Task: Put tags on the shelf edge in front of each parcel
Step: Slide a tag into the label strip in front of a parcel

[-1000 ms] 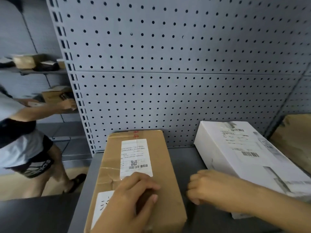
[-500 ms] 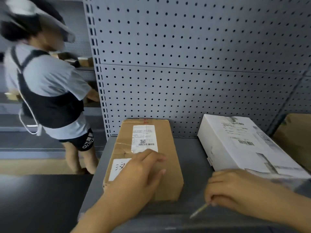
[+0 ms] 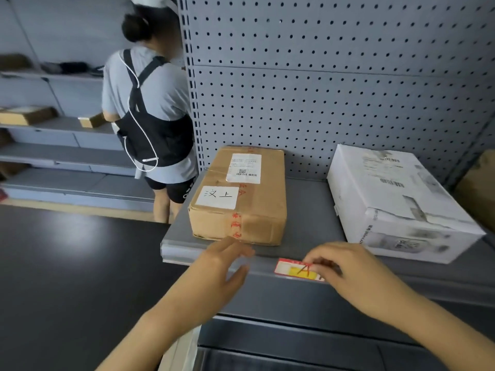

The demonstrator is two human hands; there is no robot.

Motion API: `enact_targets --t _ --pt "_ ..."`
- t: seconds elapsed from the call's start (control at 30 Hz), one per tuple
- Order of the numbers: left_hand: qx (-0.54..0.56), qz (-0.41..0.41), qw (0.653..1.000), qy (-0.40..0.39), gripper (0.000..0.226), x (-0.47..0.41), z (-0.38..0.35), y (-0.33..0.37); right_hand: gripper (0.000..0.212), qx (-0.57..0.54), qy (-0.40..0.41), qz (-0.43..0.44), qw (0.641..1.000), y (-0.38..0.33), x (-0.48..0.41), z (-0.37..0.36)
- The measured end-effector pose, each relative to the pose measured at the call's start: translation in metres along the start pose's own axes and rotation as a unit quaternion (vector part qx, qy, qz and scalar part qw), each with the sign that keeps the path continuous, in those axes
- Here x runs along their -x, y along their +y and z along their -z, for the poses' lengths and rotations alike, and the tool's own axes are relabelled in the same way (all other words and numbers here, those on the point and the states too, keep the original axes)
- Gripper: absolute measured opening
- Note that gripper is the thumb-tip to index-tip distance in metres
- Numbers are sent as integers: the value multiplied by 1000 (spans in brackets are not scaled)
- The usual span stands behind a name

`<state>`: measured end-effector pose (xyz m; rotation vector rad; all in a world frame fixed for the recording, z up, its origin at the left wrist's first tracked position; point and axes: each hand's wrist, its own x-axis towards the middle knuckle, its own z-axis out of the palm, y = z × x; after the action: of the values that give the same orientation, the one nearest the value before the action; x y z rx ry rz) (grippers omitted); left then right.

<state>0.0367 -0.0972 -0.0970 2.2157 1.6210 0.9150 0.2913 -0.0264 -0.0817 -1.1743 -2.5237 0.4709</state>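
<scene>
A brown cardboard parcel (image 3: 241, 194) with white labels lies on the grey shelf, a white parcel (image 3: 393, 199) to its right. A red and yellow tag (image 3: 294, 270) sits against the shelf edge (image 3: 187, 254), between the two parcels and just right of the brown one. My right hand (image 3: 348, 274) pinches the tag's right end. My left hand (image 3: 219, 266) hovers at the shelf edge below the brown parcel, fingers apart and holding nothing.
A grey pegboard (image 3: 321, 89) backs the shelf. Another brown box (image 3: 479, 188) shows at the far right. A person (image 3: 150, 116) in a grey shirt and black apron stands to the left at other shelves (image 3: 53, 124) holding small boxes. The floor is dark.
My view pulled back and down. My left hand came off the brown parcel's top to the shelf edge. My right hand moved to the shelf edge with the tag.
</scene>
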Motion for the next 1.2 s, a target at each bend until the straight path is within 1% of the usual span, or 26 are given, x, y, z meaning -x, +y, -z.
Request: enact_targets --t 0.1,0.2,0.37,0.53,0.67,0.8,0.83,0.9,0.97,1.07,1.2 --pt "-70 0 997 -17 28 3 -25 -20 12 -29 25 -20 999 -2 -6 -12" --pt "-116 -11 993 -34 31 3 -41 -34 15 -67 59 -32 995 -5 -16 -24" --pt "-185 -14 983 -13 36 4 -52 -35 15 -95 118 -22 988 -13 -32 -39" --pt "-206 -9 979 -2 41 2 -52 -35 17 -107 152 -18 982 -21 -38 -50" --pt "-227 8 974 -12 36 -1 -58 -32 18 -134 155 -25 978 -26 -44 -56" --pt "-210 9 978 -12 40 6 -59 -34 16 -153 144 -5 978 -33 -50 -59" --pt "-209 4 978 -17 41 9 -59 -34 15 -133 135 4 982 -34 -51 -61" --pt "-208 -1 978 -33 45 17 -59 -35 13 -43 114 28 992 -35 -52 -66" --pt "-210 -3 977 -44 49 21 -58 -36 11 24 106 49 993 -36 -52 -71" --pt "-206 -11 977 -51 53 20 -55 -37 11 75 105 64 990 -38 -52 -75" --pt "-188 -2 980 -57 59 20 -53 -34 26 116 94 59 987 -42 -54 -76"
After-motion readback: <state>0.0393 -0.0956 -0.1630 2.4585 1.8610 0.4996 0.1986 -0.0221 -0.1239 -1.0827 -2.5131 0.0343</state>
